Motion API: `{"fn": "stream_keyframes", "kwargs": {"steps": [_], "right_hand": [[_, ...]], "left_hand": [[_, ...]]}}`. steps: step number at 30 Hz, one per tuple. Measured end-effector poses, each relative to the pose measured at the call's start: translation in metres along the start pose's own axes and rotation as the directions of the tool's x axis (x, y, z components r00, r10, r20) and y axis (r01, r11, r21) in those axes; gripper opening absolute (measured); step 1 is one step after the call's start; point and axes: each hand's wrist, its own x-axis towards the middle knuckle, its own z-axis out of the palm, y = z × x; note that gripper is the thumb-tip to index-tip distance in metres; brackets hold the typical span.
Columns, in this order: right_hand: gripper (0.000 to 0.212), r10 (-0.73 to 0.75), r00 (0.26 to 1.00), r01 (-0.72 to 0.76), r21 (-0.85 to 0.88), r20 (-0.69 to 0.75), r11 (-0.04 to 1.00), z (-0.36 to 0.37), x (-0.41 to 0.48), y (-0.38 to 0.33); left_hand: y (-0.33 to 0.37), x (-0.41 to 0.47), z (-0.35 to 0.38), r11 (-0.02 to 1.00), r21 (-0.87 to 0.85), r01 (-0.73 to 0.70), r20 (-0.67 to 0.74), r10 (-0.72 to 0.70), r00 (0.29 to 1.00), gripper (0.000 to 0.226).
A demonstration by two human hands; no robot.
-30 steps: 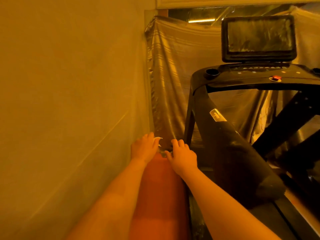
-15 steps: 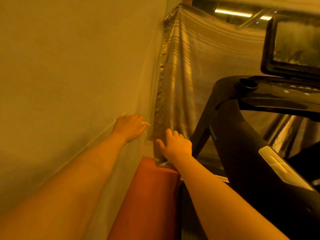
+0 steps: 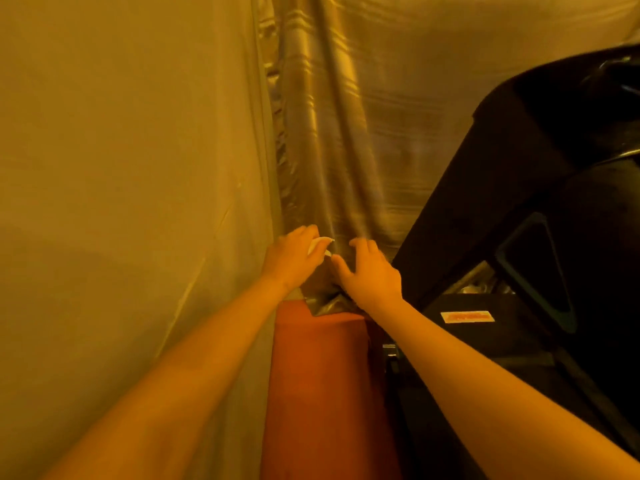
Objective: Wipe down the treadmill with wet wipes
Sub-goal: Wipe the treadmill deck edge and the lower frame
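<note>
The left hand (image 3: 291, 263) pinches a small white wipe (image 3: 320, 244), mostly hidden by the fingers. Its free tip points right, toward the right hand (image 3: 372, 273), whose fingers lie spread on a shiny sheet (image 3: 346, 116). Below is an orange-red ledge (image 3: 318, 375), and on the left a plain wall (image 3: 121, 133). The black treadmill (image 3: 519, 202), cut off at the right edge, slants up to the right.

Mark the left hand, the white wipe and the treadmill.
left hand (image 3: 289, 263): head view, back of the hand.
white wipe (image 3: 320, 243): head view, end sticking out of the grip.
treadmill (image 3: 502, 209): head view, black side upright.
</note>
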Motion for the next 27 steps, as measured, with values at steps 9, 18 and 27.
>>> {"fn": "stream_keyframes", "kwargs": {"steps": [9,18,27], "right_hand": [[0.051,0.121,0.991,-0.130,0.154,0.063,0.980,0.111,0.110,0.049],[0.047,0.254,0.967,-0.254,0.200,0.025,0.946,0.153,0.244,0.085],[0.045,0.522,0.851,-0.495,0.248,-0.057,0.833,0.211,0.332,0.126]], "left_hand": [[-0.069,0.106,0.117,0.992,-0.108,0.065,0.107,-0.053,0.993,0.031],[-0.135,0.206,0.173,0.822,-0.472,0.319,0.097,-0.312,0.945,0.025],[-0.175,0.335,0.262,0.808,-0.562,0.178,0.291,-0.008,0.957,0.030]]}}
